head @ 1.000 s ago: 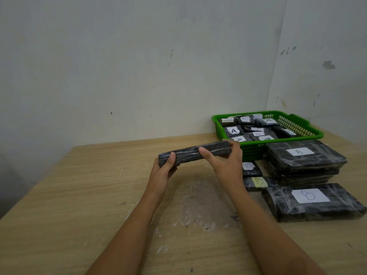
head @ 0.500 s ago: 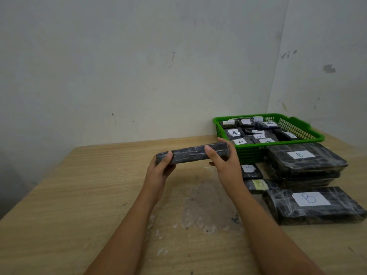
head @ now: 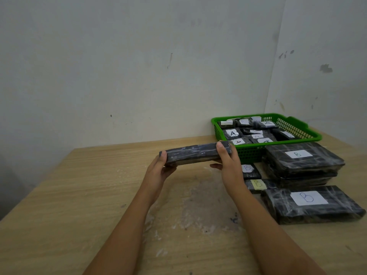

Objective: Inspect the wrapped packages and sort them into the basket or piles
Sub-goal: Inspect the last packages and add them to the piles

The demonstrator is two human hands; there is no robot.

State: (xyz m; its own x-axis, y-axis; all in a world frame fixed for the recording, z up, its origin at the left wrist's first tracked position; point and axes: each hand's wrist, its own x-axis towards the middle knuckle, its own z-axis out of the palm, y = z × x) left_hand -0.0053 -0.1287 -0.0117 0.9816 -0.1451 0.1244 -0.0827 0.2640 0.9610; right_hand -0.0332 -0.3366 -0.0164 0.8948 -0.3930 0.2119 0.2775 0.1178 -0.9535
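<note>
Above the pale wooden table [head: 69, 195], long black plastic-wrapped package [head: 196, 153] gripped endwise by left hand [head: 158, 171] and right hand [head: 228, 165], seemingly under inspection, label unseen, needing turning before sorting.

A bare sorting room: stained plaster walls [head: 139, 66] and a scuffed wooden table [head: 69, 205].

the wooden table [head: 83, 195] bore a green basket [head: 297, 126] far right, with black b-labelled packages [head: 309, 203] nearer.

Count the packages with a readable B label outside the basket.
4: top of the stack beside the green basket; large front package; small one by the right hand; yellow-labelled one. Stacked labels are hidden.
</note>
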